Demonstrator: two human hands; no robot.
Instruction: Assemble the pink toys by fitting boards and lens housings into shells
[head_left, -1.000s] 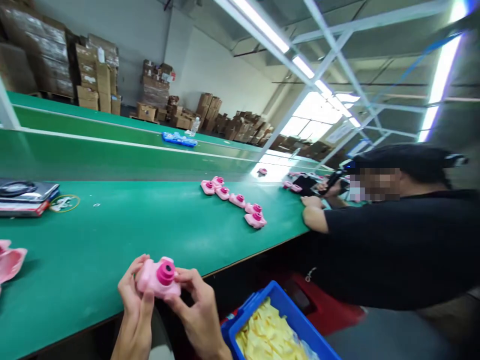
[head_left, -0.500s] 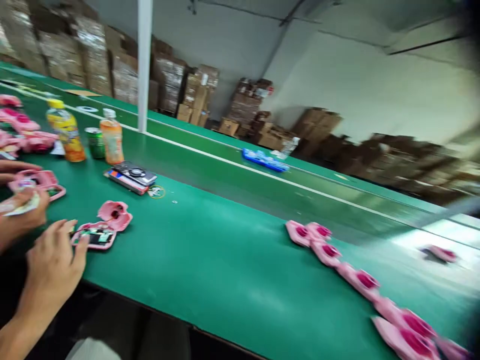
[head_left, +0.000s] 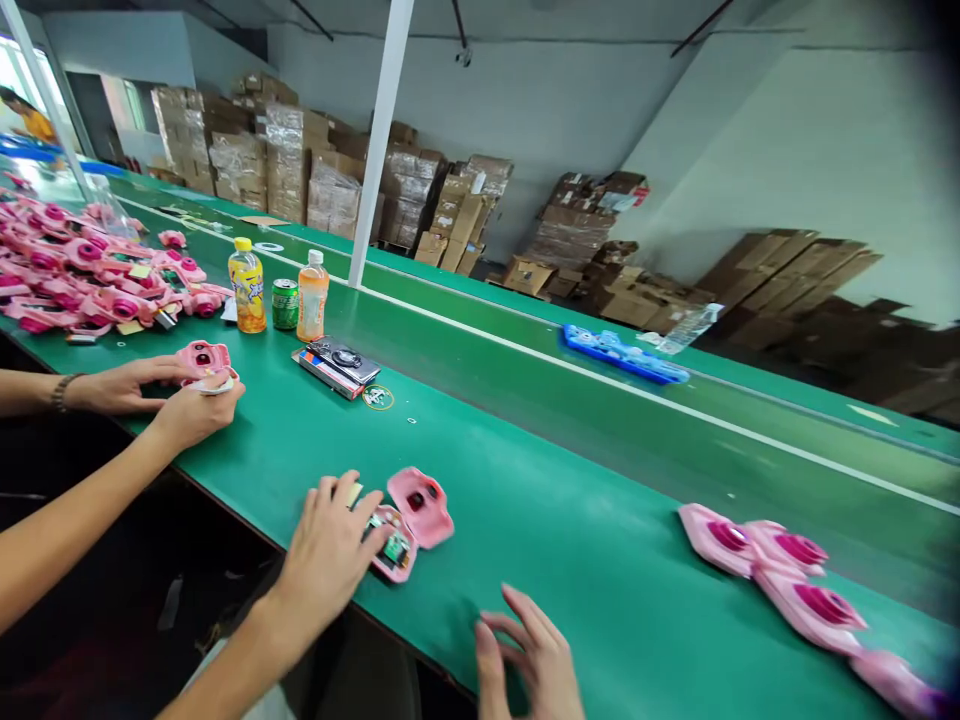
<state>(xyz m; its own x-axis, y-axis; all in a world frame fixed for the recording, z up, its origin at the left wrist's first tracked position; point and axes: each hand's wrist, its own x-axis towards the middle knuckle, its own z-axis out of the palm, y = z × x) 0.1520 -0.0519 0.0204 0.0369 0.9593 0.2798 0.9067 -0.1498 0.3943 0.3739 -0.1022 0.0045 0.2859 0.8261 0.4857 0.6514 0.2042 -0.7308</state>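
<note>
An opened pink toy camera casing [head_left: 421,508] lies on the green bench, its inside with a circuit board [head_left: 394,546] facing up. My left hand [head_left: 330,540] grips the left side of its board half, thumb over the edge; a small pale yellow piece [head_left: 354,494] shows by the fingers. At the near bench edge, my right hand [head_left: 529,655] hovers with fingers curved and apart, nothing visible in it. To the right, several pink casings with magenta lens rings [head_left: 810,600] lie in a row.
On the left, a co-worker's hands [head_left: 199,410] hold another pink casing [head_left: 206,357] and a white item. Behind are a heap of pink casings [head_left: 75,260], a yellow bottle [head_left: 247,290], a green can [head_left: 285,303], an orange bottle [head_left: 312,300], boxes [head_left: 337,367] and a blue tray [head_left: 626,355].
The view has swung left, so bench items sit further right in the picture. My right hand has come into view at the bottom. My left hand stays at the opened casing.
</note>
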